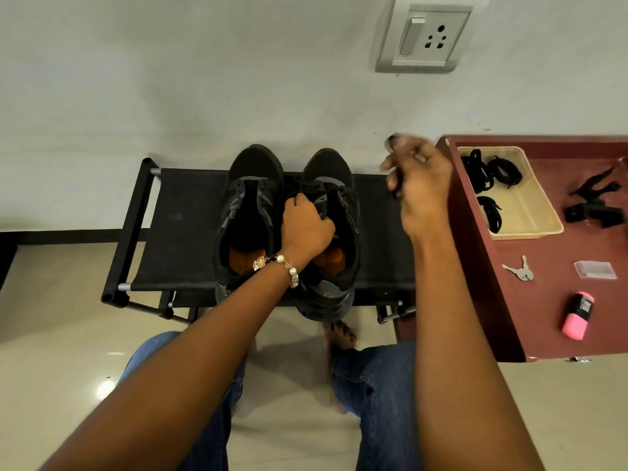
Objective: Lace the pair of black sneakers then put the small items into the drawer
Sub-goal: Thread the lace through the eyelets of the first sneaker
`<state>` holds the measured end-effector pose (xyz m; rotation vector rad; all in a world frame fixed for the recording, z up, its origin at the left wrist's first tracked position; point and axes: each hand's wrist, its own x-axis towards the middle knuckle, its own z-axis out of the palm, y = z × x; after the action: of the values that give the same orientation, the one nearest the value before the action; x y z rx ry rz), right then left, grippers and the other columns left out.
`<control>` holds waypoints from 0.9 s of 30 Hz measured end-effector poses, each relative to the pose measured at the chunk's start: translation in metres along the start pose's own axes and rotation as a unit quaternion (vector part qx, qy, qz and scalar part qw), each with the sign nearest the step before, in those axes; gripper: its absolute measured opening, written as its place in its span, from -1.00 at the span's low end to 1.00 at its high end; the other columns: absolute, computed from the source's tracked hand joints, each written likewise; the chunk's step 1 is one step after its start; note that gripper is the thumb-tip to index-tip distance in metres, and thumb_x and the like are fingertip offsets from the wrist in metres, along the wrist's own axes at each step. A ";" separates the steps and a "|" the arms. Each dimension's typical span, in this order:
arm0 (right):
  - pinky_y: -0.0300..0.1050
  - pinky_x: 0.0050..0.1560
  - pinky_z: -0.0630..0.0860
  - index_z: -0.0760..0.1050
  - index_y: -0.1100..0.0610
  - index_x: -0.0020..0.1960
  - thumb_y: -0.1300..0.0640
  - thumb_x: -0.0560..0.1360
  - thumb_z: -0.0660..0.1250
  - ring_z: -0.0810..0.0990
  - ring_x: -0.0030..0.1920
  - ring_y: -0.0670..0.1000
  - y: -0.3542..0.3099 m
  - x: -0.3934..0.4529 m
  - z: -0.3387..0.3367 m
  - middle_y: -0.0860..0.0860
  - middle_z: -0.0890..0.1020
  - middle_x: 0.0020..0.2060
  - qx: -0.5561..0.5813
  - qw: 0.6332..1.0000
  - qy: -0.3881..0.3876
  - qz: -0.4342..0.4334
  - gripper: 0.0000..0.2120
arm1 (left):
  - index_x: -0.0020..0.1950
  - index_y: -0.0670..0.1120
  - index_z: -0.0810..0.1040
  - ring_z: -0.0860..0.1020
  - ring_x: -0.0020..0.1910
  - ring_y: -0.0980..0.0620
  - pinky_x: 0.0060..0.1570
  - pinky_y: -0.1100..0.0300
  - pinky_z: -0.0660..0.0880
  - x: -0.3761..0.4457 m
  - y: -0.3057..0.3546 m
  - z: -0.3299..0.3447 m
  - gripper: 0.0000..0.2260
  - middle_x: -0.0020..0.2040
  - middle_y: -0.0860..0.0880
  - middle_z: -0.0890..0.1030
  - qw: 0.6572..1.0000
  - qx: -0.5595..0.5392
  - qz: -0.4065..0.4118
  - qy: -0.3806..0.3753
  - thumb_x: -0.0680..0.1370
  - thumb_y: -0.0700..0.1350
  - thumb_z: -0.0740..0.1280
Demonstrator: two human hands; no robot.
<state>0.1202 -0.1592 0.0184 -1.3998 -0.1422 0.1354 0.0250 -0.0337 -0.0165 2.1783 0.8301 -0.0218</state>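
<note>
The black sneakers (285,229) sit side by side on the black table (176,229). The left hand (306,229) grips the right shoe's tongue. The right hand (419,185) is raised and blurry, fingers curled on a dark lace (396,190).

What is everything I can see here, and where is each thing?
sneakers: two, black, side by side on the bench
bench: one, black, against the wall
tray: one, cream, on the red cabinet top, holding black laces
laces: several bundles, black, in the tray
cabinet: one, dark red, right of the bench
clips: black, right of the tray; count unclear
keys: one small bunch, silver, on the cabinet
plastic box: one, clear, right of the keys
highlighter: one, pink, near the cabinet's front
wall socket: one, grey, above
left hand: grips the right-side sneaker's tongue
right hand: raised, blurred, seems to pinch something dark
</note>
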 end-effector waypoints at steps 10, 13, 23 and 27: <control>-0.24 -0.10 0.44 0.67 0.18 -0.13 0.19 0.48 0.45 0.57 -0.22 -0.11 0.019 -0.004 0.009 -0.03 0.61 -0.30 -0.429 0.888 -0.137 0.090 -0.94 | 0.40 -0.27 0.32 0.39 0.30 -0.20 0.14 0.09 0.40 0.000 0.001 0.001 -0.53 0.35 -0.22 0.37 1.000 -0.014 -0.018 0.006 0.51 -0.20 0.31; -0.29 -0.35 0.39 0.61 0.13 -0.20 0.27 0.50 0.38 0.47 -0.43 -0.19 0.010 -0.004 0.003 -0.03 0.58 -0.39 -0.194 0.971 -0.076 0.113 -0.88 | 0.41 -0.26 0.31 0.39 0.30 -0.20 0.11 0.13 0.38 -0.001 0.001 0.001 -0.53 0.35 -0.22 0.37 1.000 -0.019 -0.015 0.006 0.52 -0.21 0.30; -0.25 -0.41 0.29 0.44 0.07 -0.04 0.15 0.55 0.29 0.45 -0.40 -0.07 -0.004 0.005 -0.018 0.01 0.55 -0.30 0.275 0.957 -0.026 0.084 -0.97 | 0.43 -0.25 0.28 0.37 0.33 -0.20 0.21 0.08 0.39 -0.002 0.003 0.000 -0.51 0.36 -0.21 0.34 1.000 -0.022 -0.018 0.006 0.52 -0.23 0.29; -0.19 -0.21 0.46 0.64 0.14 0.01 0.03 0.50 0.44 0.52 -0.31 -0.15 0.021 0.003 -0.003 -0.02 0.62 -0.27 -0.302 0.947 -0.088 0.060 -0.81 | 0.41 -0.25 0.32 0.40 0.29 -0.20 0.18 0.07 0.40 -0.001 0.002 0.000 -0.52 0.34 -0.22 0.37 0.999 -0.027 -0.021 0.011 0.51 -0.21 0.31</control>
<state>0.1231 -0.1577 -0.0026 -2.0105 -0.2615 0.3395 0.0254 -0.0354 -0.0150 2.1129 0.8788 0.0034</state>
